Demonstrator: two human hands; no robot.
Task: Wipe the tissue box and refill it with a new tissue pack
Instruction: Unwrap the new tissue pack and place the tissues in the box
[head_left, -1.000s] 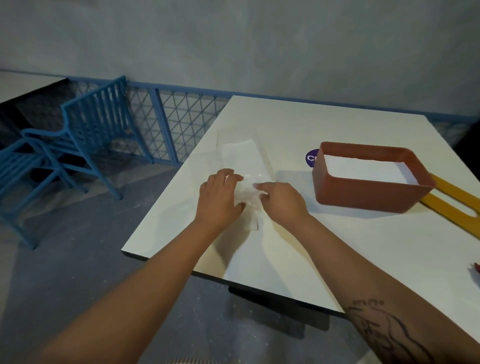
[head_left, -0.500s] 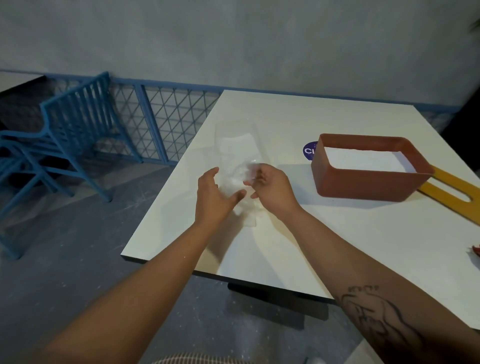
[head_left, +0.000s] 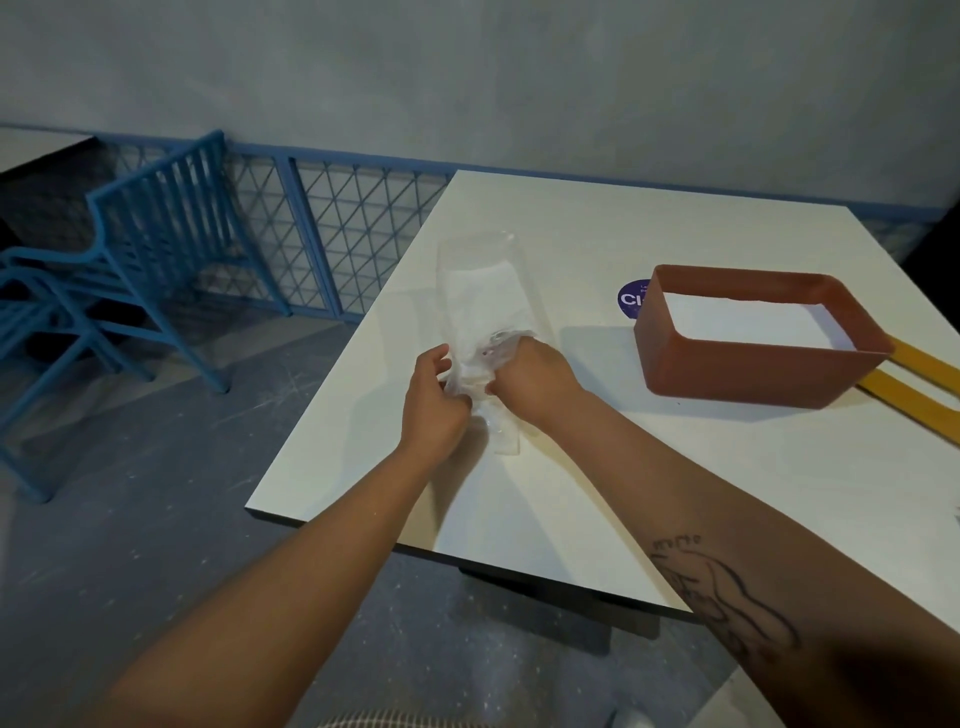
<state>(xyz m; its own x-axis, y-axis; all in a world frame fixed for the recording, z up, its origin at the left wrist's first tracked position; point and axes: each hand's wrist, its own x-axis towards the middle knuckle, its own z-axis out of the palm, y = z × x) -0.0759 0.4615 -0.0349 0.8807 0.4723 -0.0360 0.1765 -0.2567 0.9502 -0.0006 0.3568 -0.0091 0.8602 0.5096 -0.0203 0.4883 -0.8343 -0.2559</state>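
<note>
On one table, left hand and right hand fingers pinch one tissue pack near one box.

Hands now seemingly bunch the clear wrapper

1. The white table carries everything.
2. The clear tissue pack lies flat, stretching away from the grip of the left hand and right hand.
3. A reddish-brown tissue box stands open-topped, right of the grip.
4. A purple sticker sits beyond the grip, rightward.
5. A yellow piece lies farthest right of the grip.
</note>
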